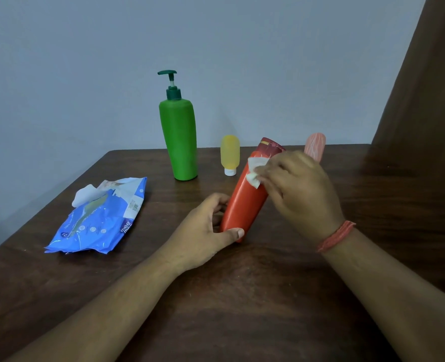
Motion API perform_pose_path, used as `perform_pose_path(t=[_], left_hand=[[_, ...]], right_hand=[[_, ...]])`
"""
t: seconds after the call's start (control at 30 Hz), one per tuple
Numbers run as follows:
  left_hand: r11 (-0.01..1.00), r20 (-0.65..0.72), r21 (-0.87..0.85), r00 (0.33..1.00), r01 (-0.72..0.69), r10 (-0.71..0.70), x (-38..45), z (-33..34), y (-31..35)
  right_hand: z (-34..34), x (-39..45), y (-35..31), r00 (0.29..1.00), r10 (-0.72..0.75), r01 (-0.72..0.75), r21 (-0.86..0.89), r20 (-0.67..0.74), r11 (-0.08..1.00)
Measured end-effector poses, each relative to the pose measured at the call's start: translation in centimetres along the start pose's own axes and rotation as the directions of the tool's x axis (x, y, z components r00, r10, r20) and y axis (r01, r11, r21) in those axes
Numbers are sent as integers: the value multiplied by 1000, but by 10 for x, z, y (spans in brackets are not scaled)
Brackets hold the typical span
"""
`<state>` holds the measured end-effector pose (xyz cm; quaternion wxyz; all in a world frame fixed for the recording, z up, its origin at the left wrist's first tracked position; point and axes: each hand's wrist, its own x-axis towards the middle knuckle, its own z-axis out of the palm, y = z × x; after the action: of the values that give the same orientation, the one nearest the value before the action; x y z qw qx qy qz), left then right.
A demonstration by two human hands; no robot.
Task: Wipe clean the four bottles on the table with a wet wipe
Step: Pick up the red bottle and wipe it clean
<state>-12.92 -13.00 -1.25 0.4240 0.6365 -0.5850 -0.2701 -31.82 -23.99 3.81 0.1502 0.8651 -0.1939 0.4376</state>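
Observation:
An orange-red bottle [245,202] with a dark red cap leans to the right over the table. My left hand [205,231] grips its lower end, thumb across the base. My right hand [297,189] holds a folded white wet wipe [254,169] against the bottle's upper side, just below the cap. A tall green pump bottle [179,137] stands upright at the back. To its right a small yellow bottle [230,154] stands on its white cap. A pink bottle [315,146] shows behind my right hand, its lower part hidden.
A blue pack of wet wipes [98,220] lies at the left of the dark wooden table [242,296], a white wipe sticking out of its opening. A grey wall runs behind the table. A brown curtain [425,100] hangs at the right.

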Motion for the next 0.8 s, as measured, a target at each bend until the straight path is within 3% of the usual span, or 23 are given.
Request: perform_pose_path(t=[0.1,0.33,0.5,0.7,0.8], left_hand=[[999,13,52,1000,-13,12,-1,0,1],[990,-6,139,999,-37,38,-2,0,4],[992,2,119,999,-42,42,-2,0,5],[999,-14,43,1000,-1,2,-1,0,4],[1000,2,3,1000,2,-2,1,0,1]], right_hand=[[-5,4,9,991,116,-115,11,-66,993],[-3,4,2,1000,-23,22,-59,-18,998],[-9,4,12,988,112,-120,-66,-107,991],[1,1,0,994,-107,107,-32,21,994],[-5,1,13,998,50,-52,-40,-47,998]])
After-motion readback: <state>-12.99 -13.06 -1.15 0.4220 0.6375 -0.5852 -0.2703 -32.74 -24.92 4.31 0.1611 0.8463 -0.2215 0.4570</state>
